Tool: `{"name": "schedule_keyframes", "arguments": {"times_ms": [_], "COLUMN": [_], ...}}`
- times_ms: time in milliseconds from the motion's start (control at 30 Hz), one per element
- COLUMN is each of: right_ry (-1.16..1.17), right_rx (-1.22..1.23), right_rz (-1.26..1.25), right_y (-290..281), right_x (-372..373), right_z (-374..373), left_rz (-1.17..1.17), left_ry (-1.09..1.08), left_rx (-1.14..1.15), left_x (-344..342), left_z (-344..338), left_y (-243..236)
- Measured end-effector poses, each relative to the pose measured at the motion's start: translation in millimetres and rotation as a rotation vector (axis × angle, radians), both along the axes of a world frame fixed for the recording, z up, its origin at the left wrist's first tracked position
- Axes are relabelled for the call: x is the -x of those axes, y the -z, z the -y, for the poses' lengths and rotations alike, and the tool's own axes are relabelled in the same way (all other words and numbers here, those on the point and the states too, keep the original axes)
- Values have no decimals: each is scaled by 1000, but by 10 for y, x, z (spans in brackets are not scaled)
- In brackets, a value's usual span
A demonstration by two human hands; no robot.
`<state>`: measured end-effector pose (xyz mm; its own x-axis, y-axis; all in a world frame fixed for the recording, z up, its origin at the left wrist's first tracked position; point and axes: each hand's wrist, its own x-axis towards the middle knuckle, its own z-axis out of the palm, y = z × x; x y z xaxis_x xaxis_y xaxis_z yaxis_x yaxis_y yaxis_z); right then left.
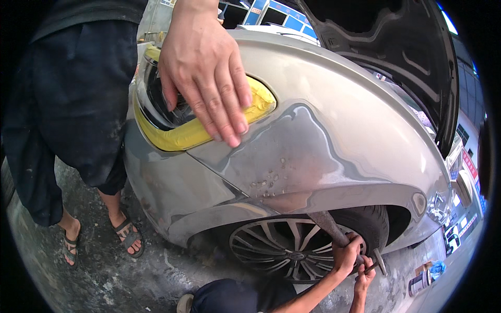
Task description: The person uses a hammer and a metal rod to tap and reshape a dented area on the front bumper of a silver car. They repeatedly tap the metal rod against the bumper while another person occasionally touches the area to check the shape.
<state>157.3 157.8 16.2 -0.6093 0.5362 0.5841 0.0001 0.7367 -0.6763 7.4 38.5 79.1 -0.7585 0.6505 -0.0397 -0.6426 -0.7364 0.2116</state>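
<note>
My left hand (345, 255) grips a thick metal bar (326, 224) reaching up to the wheel arch, over a spoked wheel (271, 248). Just right of it my right hand (364, 276) is closed on the handle of a hammer (381, 261), its head beside the tyre. Above is a silver fender (365, 125) with a dull grey patch (292, 151) and some small marks. Another person's hand (203, 88) hovers or rests, fingers extended, over the yellow-taped headlight (167, 135); contact is unclear.
A person in dark trousers and sandals (78, 115) stands at the left. The raised bonnet (417, 68) is at upper right. A bucket (417, 281) and blue crumpled material (437, 268) lie on the stained floor (104, 281) at lower right. Dark-clothed legs (240, 297) fill the bottom centre.
</note>
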Motion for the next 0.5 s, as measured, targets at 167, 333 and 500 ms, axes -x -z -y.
{"name": "schedule_keyframes", "arguments": {"times_ms": [167,333,500], "right_ry": [5,72,265], "right_rx": [61,-33,-129], "right_rz": [47,97,-118], "right_y": [85,41,-312], "right_x": [-31,-41,-63], "right_z": [84,206,587], "left_rz": [-44,-93,-106], "left_ry": [-4,-2,54], "left_rx": [4,-75,-116], "left_x": [7,23,37], "left_z": [61,25,-13], "left_y": [83,184,294]}}
